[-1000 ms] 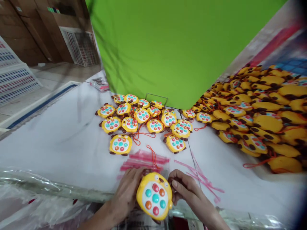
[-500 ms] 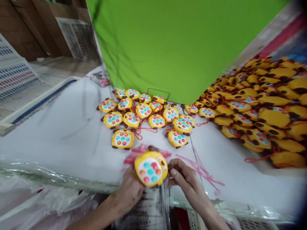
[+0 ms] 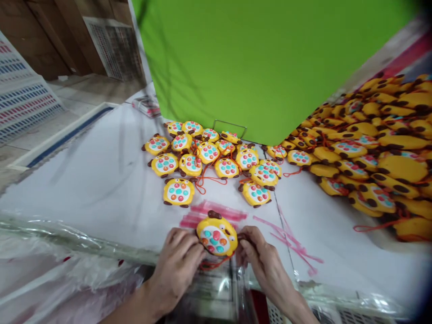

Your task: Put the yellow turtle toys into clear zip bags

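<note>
Between my hands is a yellow animal-shaped toy point(image 3: 218, 236) with a white belly of coloured round buttons, brown ears and an orange cord loop below it. My left hand point(image 3: 180, 261) is closed on its left edge. Fingers of my right hand point(image 3: 259, 256) pinch a brown part on its right side. The toy is tilted, its face turned to the right, over the table's front edge. Just beyond it on the white table point(image 3: 101, 180) lie several matching toys point(image 3: 178, 192), mostly buttons up, some with orange cords.
A large heap of the same toys point(image 3: 364, 144) fills the right side. Behind the table's middle stands a green panel point(image 3: 253, 63) with a wire stand point(image 3: 230, 123). White plastic baskets point(image 3: 27, 94) are at the left. Clear plastic sheeting point(image 3: 67, 270) hangs at the front edge.
The held toy has tipped, and its orange cord now shows underneath. My left hand has shifted from beneath the toy to its left edge. The view has turned slightly.
</note>
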Available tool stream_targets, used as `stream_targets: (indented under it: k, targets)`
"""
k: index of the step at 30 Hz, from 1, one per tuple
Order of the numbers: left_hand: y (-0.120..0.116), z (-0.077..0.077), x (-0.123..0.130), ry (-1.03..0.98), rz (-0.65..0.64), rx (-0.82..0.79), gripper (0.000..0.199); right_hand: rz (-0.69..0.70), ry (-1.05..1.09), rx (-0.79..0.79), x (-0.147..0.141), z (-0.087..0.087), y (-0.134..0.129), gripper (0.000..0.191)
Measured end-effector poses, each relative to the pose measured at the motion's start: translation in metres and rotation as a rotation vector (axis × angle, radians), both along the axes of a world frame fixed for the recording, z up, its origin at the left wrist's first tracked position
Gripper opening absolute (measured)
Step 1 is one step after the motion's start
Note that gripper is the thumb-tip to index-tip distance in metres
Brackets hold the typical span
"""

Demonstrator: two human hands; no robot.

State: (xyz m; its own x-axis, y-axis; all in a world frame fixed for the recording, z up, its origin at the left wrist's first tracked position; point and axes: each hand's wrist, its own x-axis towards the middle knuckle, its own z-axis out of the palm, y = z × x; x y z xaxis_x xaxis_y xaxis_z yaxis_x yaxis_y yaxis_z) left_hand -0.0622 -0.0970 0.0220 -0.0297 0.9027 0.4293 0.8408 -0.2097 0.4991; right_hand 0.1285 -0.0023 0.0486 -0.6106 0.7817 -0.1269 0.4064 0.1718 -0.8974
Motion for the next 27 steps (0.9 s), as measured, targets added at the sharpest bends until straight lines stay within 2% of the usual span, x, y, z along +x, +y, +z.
stream_targets:
  k: [2, 5, 7, 10, 16, 21, 27]
  targets:
    - [-0.004, 0.006, -0.016, -0.169, 0.124, -0.057, 0.017, -0.01, 0.028, -0.039, 0.003, 0.0, 0.001, 0.018]
    - [-0.005, 0.013, -0.03, -0.53, 0.285, -0.316, 0.023, -0.006, 0.07, -0.077, 0.004, 0.001, 0.001, 0.018]
    - [-0.002, 0.015, -0.03, -0.732, 0.286, -0.496, 0.03, -0.005, 0.08, -0.077, 0.003, 0.002, 0.001, 0.018]
    - [0.006, 0.013, -0.022, -0.915, 0.241, -0.62, 0.034, 0.01, 0.073, -0.076, 0.003, 0.005, 0.001, 0.019]
    - [0.016, 0.001, -0.008, -1.04, 0.259, -0.537, 0.033, 0.087, -0.012, -0.071, 0.006, 0.009, 0.01, 0.022]
    - [0.019, -0.003, 0.0, -1.085, 0.267, -0.474, 0.03, 0.233, -0.101, -0.086, 0.007, 0.015, 0.023, 0.025]
    - [0.021, -0.002, 0.005, -1.005, 0.237, -0.415, 0.018, 0.241, -0.191, 0.09, 0.005, 0.019, 0.039, 0.024]
